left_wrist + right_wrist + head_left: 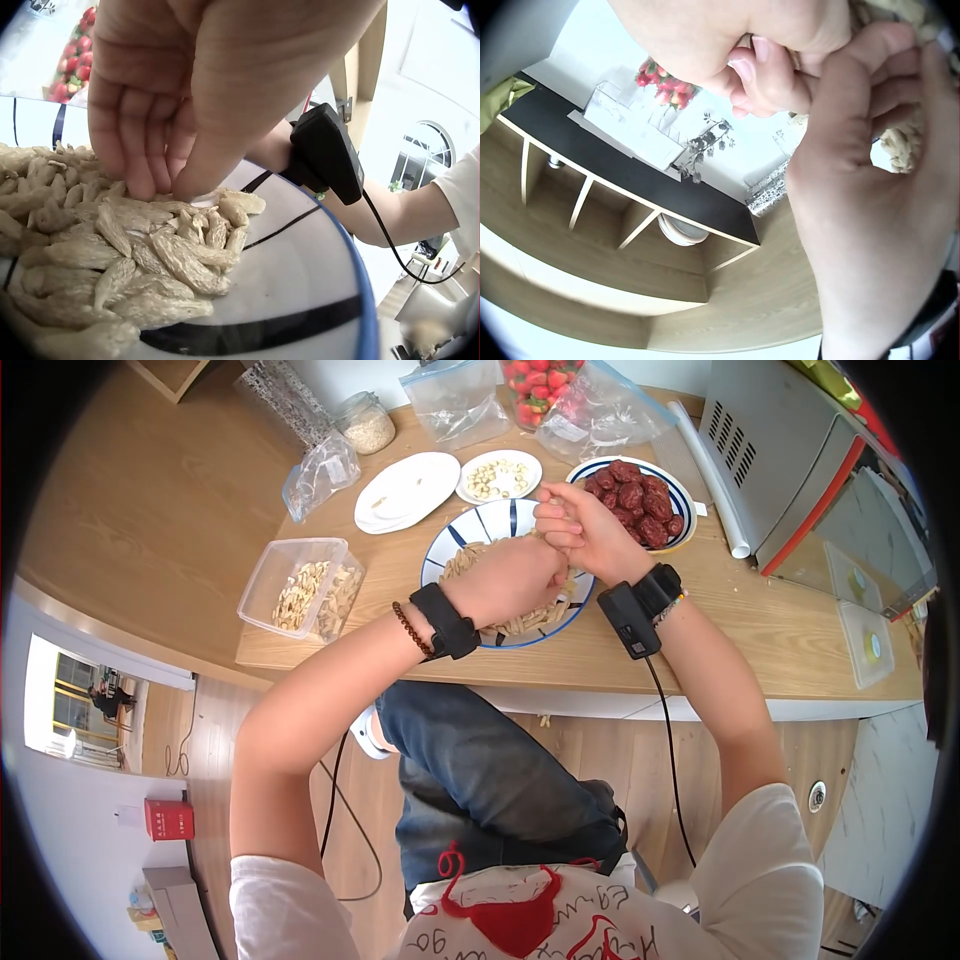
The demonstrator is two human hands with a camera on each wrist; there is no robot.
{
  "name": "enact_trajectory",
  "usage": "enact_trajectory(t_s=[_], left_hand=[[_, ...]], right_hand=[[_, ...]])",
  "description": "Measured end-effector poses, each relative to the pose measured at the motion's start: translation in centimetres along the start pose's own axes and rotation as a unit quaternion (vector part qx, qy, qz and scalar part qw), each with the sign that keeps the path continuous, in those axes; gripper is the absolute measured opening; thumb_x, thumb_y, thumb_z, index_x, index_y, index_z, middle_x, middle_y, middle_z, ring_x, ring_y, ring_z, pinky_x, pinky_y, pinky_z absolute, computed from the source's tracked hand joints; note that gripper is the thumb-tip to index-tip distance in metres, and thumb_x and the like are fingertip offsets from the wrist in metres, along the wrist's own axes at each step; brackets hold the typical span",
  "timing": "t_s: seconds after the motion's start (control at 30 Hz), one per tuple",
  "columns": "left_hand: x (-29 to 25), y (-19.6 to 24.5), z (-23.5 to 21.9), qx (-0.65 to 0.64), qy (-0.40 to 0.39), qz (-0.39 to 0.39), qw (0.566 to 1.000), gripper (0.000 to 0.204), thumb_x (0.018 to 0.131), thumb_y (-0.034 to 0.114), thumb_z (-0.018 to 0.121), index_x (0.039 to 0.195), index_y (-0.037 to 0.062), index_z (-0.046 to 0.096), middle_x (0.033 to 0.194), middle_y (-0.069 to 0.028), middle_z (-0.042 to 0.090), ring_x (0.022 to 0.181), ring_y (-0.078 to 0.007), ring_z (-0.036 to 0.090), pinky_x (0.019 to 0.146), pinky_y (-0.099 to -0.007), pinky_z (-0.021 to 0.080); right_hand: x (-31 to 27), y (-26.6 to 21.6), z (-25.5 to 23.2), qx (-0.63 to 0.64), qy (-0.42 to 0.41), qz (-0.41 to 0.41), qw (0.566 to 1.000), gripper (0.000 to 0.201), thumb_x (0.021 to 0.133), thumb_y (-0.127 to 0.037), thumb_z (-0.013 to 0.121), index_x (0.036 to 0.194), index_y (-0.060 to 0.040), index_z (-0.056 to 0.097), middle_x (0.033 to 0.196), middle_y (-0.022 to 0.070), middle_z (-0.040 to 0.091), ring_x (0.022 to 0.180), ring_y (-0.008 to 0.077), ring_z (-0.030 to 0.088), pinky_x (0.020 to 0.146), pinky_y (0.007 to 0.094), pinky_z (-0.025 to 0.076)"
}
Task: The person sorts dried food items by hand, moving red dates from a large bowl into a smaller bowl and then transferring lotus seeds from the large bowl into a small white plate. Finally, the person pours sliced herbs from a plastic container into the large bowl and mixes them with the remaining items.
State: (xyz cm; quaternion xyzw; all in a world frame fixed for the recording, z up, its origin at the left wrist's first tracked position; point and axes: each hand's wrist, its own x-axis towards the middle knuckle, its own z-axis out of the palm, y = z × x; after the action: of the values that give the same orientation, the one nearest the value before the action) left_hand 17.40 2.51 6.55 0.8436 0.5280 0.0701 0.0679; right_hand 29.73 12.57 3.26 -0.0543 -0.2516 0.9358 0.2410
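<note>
In the head view a blue-striped plate (428, 572) holds a heap of pale, wrinkled, spindle-shaped dried roots (187, 259). My left hand (505, 580) is over that plate. Its fingertips and thumb come together right at the heap in the left wrist view. Close against it, above the plate's right side, is my right hand (592, 532) with its fingers bent in toward the palm. The right wrist view shows the right hand (757, 45) overlapping the left hand (862, 172). I cannot tell what either one holds, as the other fingers hide the thumb tips.
Behind the plate are a white plate (405, 495), a small plate of pale seeds (500, 478) and a bowl of red dates (640, 505). A clear box (262, 590) of pale slices stands left. Bags, a jar (366, 425), a white tube (715, 485) and a microwave (790, 450) surround them.
</note>
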Motion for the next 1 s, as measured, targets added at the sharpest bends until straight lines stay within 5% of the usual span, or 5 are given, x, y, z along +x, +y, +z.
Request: enact_trajectory(t_s=[0.27,0.53,0.67,0.83,1.0], left_hand=[[-1.4,-1.7,-1.3,0.095,-0.026,-0.014,0.995,0.012,0.076,0.017,0.060,0.081,0.0071,0.065,0.075,-0.0114,0.064,0.073,-0.0284,0.063,0.066,-0.0367,0.050],[-2.1,-4.1,-4.3,-0.272,0.044,-0.188,0.943,0.018,0.086,0.014,0.058,0.093,-0.0018,0.064,0.075,-0.0026,0.063,0.066,-0.0066,0.056,0.060,-0.0243,0.047],[-1.6,-3.2,-5.0,-0.137,0.176,-0.104,0.969,0.019,0.086,0.015,0.059,0.094,-0.0005,0.065,0.078,-0.0043,0.064,0.065,-0.0112,0.057,0.060,-0.0263,0.047],[-0.9,-1.5,-4.9,0.014,0.236,-0.056,0.970,0.017,0.083,0.017,0.060,0.089,0.0021,0.065,0.080,-0.0132,0.065,0.068,-0.0262,0.062,0.063,-0.0339,0.048],[-2.2,-0.2,-4.5,0.053,0.055,-0.121,0.990,0.014,0.080,0.015,0.059,0.083,0.0025,0.065,0.074,-0.0159,0.063,0.072,-0.0300,0.062,0.066,-0.0386,0.049]], right_hand=[[0.2,0.1,-0.3,0.026,-0.004,0.030,0.999,0.015,0.093,-0.017,0.047,0.084,-0.0050,0.045,0.065,-0.0021,0.040,0.045,0.0042,0.028,0.037,0.0183,0.022],[-0.1,0.5,0.7,-0.012,0.037,0.050,0.998,0.014,0.094,-0.016,0.047,0.085,-0.0050,0.046,0.061,-0.0049,0.035,0.044,0.0013,0.028,0.036,0.0153,0.021],[-0.6,0.7,1.8,-0.120,0.026,0.071,0.990,0.015,0.094,-0.018,0.046,0.087,-0.0044,0.047,0.060,-0.0061,0.034,0.042,0.0004,0.027,0.036,0.0148,0.020],[-0.4,0.7,1.3,-0.057,-0.011,0.109,0.992,0.018,0.096,-0.021,0.044,0.088,-0.0046,0.047,0.062,-0.0054,0.035,0.044,0.0000,0.028,0.035,0.0152,0.021],[-0.2,-0.1,0.2,0.077,-0.053,0.072,0.993,0.018,0.096,-0.020,0.045,0.085,-0.0065,0.047,0.059,-0.0064,0.034,0.043,0.0003,0.027,0.035,0.0157,0.021]])
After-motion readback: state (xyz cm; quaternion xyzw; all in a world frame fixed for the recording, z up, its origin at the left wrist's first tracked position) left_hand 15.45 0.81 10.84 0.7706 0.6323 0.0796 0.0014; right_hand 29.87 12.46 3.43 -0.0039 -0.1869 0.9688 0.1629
